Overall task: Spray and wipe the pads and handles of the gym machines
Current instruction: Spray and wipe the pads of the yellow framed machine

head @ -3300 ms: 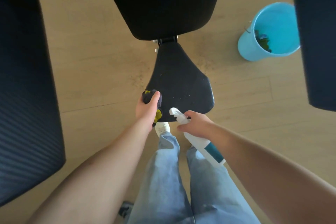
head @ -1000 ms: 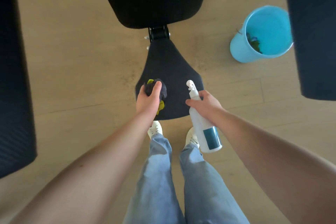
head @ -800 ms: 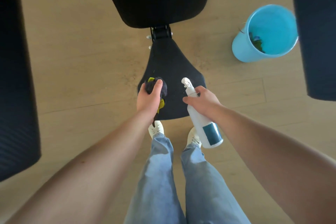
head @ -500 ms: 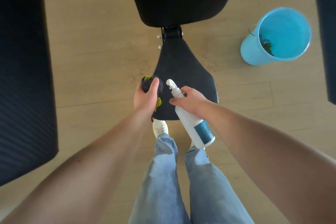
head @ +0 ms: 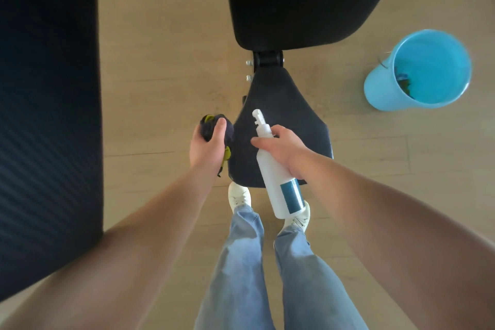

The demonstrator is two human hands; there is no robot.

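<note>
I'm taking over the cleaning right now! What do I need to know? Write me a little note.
Left hand: grips the bunched-up cloth, just off the seat pad's left edge.
Right hand: holds the spray bottle, nozzle over the seat pad.
Nearby: back pad just beyond the seat; blue bucket on the floor to the right.
Done: can't tell whether the seat has been sprayed or wiped.
Left: probably spray and wipe the seat, then the back pad. No handles in view.

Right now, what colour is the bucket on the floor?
The bucket is light blue; the head view, the only one, shows it clearly.
</note>
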